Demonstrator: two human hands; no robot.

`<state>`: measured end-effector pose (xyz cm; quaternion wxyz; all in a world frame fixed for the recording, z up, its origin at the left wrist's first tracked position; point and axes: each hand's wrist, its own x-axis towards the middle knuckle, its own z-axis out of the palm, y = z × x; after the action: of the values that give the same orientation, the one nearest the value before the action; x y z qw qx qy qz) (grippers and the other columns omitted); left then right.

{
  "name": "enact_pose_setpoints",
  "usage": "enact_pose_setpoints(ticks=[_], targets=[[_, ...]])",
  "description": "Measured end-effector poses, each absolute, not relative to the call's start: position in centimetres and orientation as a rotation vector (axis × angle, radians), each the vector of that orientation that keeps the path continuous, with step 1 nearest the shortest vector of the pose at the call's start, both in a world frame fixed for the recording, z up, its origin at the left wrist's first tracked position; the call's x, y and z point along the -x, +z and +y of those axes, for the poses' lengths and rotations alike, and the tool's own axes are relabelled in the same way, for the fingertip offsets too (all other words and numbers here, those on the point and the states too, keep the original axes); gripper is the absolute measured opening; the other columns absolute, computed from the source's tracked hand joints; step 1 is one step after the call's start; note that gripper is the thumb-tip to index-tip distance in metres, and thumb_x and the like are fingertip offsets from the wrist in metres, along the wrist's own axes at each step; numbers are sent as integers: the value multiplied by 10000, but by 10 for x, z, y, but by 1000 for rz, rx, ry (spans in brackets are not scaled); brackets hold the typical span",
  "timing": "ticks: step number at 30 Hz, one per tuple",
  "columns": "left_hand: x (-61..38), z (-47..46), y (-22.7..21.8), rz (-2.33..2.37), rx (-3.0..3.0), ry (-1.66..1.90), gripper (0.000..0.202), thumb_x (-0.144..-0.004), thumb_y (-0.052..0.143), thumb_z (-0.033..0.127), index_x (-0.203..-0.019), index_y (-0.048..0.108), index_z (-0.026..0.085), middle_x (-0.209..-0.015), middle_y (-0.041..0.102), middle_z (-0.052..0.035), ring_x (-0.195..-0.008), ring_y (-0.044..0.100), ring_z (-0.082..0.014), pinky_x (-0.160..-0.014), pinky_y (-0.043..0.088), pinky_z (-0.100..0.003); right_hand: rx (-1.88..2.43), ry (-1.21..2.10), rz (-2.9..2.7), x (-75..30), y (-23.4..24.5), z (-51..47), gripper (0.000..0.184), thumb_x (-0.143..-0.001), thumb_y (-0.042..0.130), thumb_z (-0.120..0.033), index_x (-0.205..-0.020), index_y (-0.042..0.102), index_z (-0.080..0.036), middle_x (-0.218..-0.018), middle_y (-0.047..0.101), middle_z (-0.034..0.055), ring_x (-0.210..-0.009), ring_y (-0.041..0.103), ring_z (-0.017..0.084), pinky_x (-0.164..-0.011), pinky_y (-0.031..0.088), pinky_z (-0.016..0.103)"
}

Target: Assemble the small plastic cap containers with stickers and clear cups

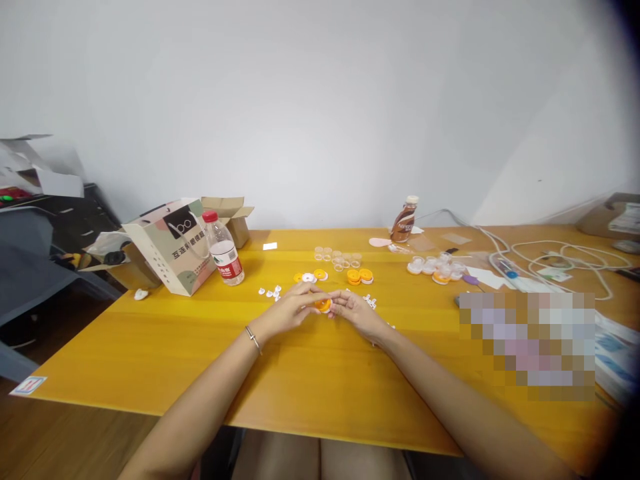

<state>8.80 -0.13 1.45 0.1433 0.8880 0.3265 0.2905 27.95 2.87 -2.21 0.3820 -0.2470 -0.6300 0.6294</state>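
Between my two hands, just over the table, is a small round orange-and-white plastic part [324,305]. My left hand [294,308] grips it from the left, and my right hand [354,311] pinches its right side. Behind the left hand lie white and orange discs [310,277]. Orange rings with white bases [359,276] sit beyond the right hand. Farther back stand several clear round cups [339,259]. Tiny white knobbed pieces [270,293] are scattered left of my left hand, and small white pieces [370,301] lie by my right hand, partly covered by it.
At the left stand a paper gift bag [175,250], a red-capped water bottle [223,257] and a cardboard box [237,217]. A brown drink bottle [404,221] stands at the back. Clear-topped assembled pieces [436,267], white cables [550,248] and a pixelated patch occupy the right.
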Motion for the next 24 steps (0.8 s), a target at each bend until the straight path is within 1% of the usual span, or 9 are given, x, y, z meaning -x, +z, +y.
enact_pose_setpoints(ticks=[3,8,12,14,16,18,20,22,24], targets=[[-88,-3,14,945,-2541,830,410,-818,443,136,-1206,439,267,-1016,498,-59,-941,482,-149,-837,400,-276,644,1612,-1595,-279,-22,28,238,-691,627,-290,-882,548,-172,-733,623,3,-646,570,106,-691,432,269],[-89,-2,10,1028,-2529,861,369,-811,457,178,-1178,463,217,-1026,516,-73,-918,505,-153,-824,407,-273,697,1602,-1540,-276,-23,26,254,-644,663,-271,-839,525,-184,-751,626,-5,-668,589,107,-714,445,273],[-91,-1,9,1057,-2534,846,341,-813,455,233,-1151,484,207,-1015,538,-74,-872,526,-149,-786,419,-255,695,1632,-1511,-275,-25,25,322,-626,678,-267,-839,444,-206,-709,629,-26,-658,609,115,-726,455,292],[-91,-1,9,1110,-2539,834,343,-793,478,252,-1130,500,194,-983,550,-72,-848,532,-151,-759,422,-245,693,1660,-1475,-277,-24,29,387,-627,677,-299,-876,390,-223,-689,631,-32,-648,616,124,-718,465,310],[-91,-2,11,1168,-2536,788,344,-767,504,262,-1102,520,186,-949,556,-68,-812,536,-151,-728,423,-236,750,1636,-1426,-284,-22,37,407,-658,638,-373,-917,357,-234,-666,630,-28,-625,616,132,-687,475,317],[-91,-4,11,1177,-2537,701,343,-742,525,258,-1078,535,190,-938,558,-58,-796,538,-149,-724,418,-232,884,1484,-1362,-295,-19,49,357,-709,548,-462,-907,359,-232,-609,609,-29,-575,603,132,-624,475,294],[-91,-6,11,1121,-2553,577,332,-721,538,244,-1051,551,205,-956,557,-45,-807,539,-148,-748,408,-231,1018,1251,-1360,-309,-16,63,332,-719,507,-491,-869,378,-225,-570,578,-36,-518,570,124,-546,452,256],[-93,-8,10,1062,-2576,448,316,-706,540,223,-1021,566,217,-983,554,-35,-828,540,-152,-768,399,-232,1220,1010,-1489,-325,-15,74,304,-712,504,-483,-814,424,-209,-552,550,-34,-475,520,110,-491,409,229],[-94,-9,8,1049,-2589,358,306,-699,535,206,-1002,575,219,-979,556,-31,-822,541,-153,-765,399,-233,1455,726,-1661,-339,-14,81,277,-682,543,-456,-744,479,-194,-573,549,-17,-499,507,115,-490,375,224]])
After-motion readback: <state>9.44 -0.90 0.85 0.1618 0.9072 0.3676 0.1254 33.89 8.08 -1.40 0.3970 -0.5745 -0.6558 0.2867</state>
